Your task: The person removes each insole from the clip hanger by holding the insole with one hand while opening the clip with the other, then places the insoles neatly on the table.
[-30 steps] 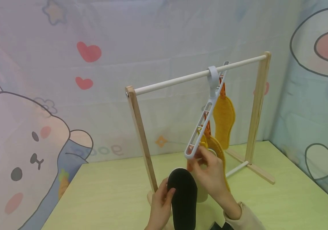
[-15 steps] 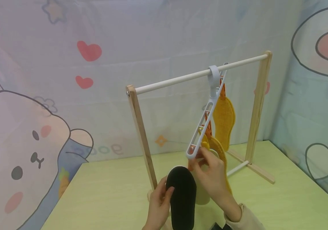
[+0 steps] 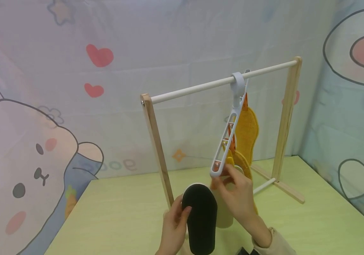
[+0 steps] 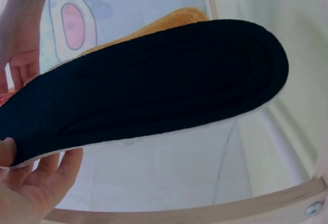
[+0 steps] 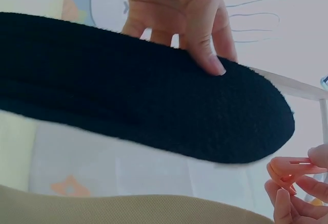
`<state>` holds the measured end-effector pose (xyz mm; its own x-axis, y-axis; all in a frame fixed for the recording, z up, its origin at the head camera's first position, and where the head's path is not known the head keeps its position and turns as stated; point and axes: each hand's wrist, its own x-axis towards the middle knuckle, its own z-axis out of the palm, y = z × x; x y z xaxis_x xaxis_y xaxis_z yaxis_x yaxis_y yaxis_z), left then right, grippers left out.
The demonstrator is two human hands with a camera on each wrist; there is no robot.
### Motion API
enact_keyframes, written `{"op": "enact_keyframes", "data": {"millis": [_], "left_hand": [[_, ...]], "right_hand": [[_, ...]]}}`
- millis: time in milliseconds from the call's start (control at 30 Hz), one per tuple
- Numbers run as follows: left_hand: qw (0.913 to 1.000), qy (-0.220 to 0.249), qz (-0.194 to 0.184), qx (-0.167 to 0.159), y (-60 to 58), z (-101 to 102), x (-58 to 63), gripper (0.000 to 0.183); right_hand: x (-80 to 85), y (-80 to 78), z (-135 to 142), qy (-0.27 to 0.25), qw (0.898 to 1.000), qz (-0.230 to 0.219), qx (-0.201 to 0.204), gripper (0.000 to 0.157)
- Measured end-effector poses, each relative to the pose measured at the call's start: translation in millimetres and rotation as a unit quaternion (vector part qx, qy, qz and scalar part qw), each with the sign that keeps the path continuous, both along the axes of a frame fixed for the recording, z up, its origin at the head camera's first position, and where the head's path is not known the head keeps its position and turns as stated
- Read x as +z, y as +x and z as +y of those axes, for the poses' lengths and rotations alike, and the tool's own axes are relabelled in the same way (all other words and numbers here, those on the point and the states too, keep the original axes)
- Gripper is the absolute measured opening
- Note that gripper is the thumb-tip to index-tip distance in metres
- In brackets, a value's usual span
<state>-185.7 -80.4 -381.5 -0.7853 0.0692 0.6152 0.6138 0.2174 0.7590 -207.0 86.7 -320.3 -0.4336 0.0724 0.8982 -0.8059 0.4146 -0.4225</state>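
Observation:
In the head view my left hand (image 3: 173,225) grips the edge of a black insole (image 3: 201,219), thumb on its dark face and fingers behind. Its rounded end points up, just left of the hanger's near end. My right hand (image 3: 240,198) pinches an orange clip (image 5: 294,168) at that near end; the right wrist view shows the clip close beside the insole's rounded tip. The white hanger (image 3: 237,86) hooks over the rack's rod. Yellow insoles (image 3: 247,131) hang from other orange clips on it, the nearer one partly behind my right hand.
A wooden rack with a white rod (image 3: 191,91) stands on the pale green table (image 3: 121,212). Its left post (image 3: 158,152) rises just beyond my left hand. A beige piece (image 3: 225,212) shows behind the black insole. Printed cloth (image 3: 169,42) lines the back and sides.
The hanger's near end and my right hand have shifted slightly right, the far yellow insole slightly left. My left hand has edged a little left with the black insole.

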Motion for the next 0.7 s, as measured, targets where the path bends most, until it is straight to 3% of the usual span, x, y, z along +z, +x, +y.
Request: {"op": "enact_keyframes", "data": {"millis": [133,500,700], "left_hand": [[0.9998,0.021,-0.003,-0.001,3.4,-2,5.6,0.023],[0.9974,0.054,-0.018,0.044,11.1,-12,19.3,0.020],[0.9948,0.054,-0.021,0.084,15.2,-21,25.5,0.018]], "right_hand": [[0.2,1.9,2,-0.004,1.000,0.000,-0.010,0.022],[1.0,6.2,8,-0.005,1.000,0.011,-0.019,0.026],[1.2,8.7,13,-0.014,1.000,0.012,0.005,0.026]]}}
